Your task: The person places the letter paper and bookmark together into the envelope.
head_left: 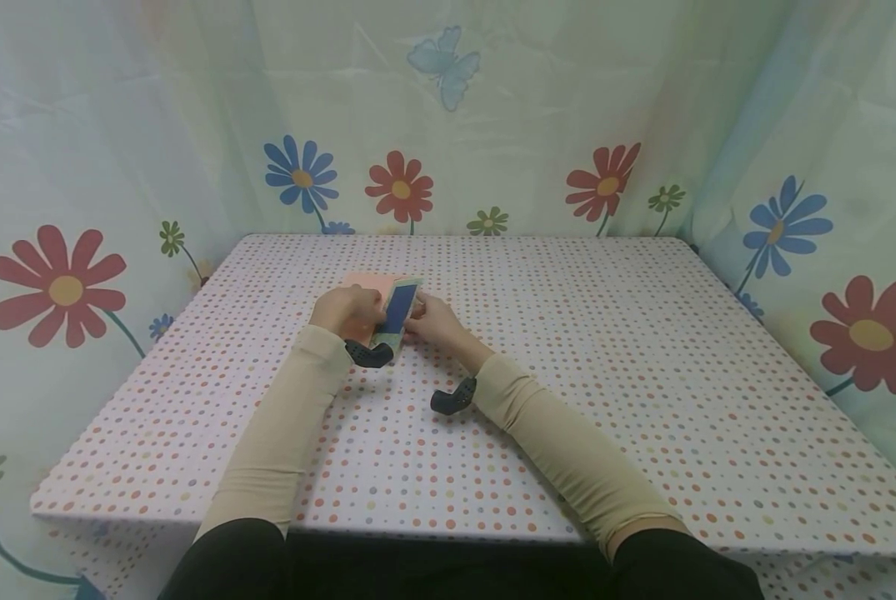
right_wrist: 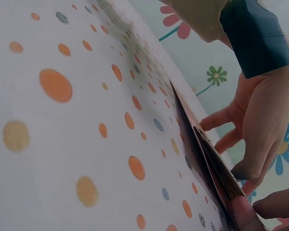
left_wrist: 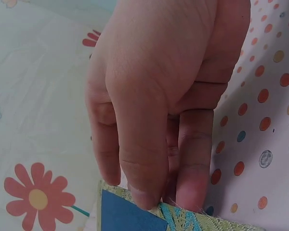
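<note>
A flat blue piece with a patterned green and yellow border (head_left: 399, 305) is held tilted between both hands, above a pink sheet (head_left: 368, 282). My left hand (head_left: 347, 309) is at its left side; in the left wrist view, the thumb and fingers of the left hand (left_wrist: 154, 96) pinch the frayed, woven-looking edge (left_wrist: 197, 220). From the right, my right hand (head_left: 438, 321) grips the opposite edge between thumb and fingers. Thin stacked layers (right_wrist: 214, 163) show edge-on in the right wrist view, low over the cloth. Its exact kind is unclear.
A white tablecloth with coloured dots (head_left: 568, 358) covers the table. Behind and beside it hangs a pale curtain (head_left: 523, 108) printed with flowers and a butterfly. Black devices (head_left: 453, 397) are strapped at both wrists, over beige sleeves (head_left: 568, 450).
</note>
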A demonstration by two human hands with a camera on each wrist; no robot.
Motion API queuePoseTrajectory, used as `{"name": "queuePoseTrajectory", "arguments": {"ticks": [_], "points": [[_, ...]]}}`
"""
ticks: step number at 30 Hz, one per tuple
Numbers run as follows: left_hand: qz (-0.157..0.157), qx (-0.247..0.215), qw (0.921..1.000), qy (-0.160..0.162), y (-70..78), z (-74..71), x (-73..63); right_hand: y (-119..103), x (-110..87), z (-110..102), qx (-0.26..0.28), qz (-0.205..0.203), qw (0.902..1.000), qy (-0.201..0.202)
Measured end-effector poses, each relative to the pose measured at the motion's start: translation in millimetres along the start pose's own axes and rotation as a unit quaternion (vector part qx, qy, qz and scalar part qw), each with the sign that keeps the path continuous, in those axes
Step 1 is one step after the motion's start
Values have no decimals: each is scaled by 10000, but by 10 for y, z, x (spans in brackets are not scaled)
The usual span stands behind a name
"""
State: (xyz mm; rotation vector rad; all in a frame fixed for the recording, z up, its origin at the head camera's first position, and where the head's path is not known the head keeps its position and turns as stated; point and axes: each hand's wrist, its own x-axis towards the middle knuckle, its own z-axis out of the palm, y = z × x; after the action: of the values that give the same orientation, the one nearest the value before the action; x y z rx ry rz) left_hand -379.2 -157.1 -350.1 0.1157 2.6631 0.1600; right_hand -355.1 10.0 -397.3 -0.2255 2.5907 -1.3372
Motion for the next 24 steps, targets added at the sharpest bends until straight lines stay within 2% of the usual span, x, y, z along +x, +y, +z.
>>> {"name": "queuePoseTrajectory", "arguments": {"ticks": [10,17,24], "points": [[76,52,9999,65,-11,5,-41,-17,-14,4,-158,-70,9997,-187],[17,-205,9998,71,-16,13,-71,-29,-22,-3,-354,89,9989,-296],[-46,-358,9993,11,-17,24,-61,-27,-33,8,-517,49,9983,-280]]}}
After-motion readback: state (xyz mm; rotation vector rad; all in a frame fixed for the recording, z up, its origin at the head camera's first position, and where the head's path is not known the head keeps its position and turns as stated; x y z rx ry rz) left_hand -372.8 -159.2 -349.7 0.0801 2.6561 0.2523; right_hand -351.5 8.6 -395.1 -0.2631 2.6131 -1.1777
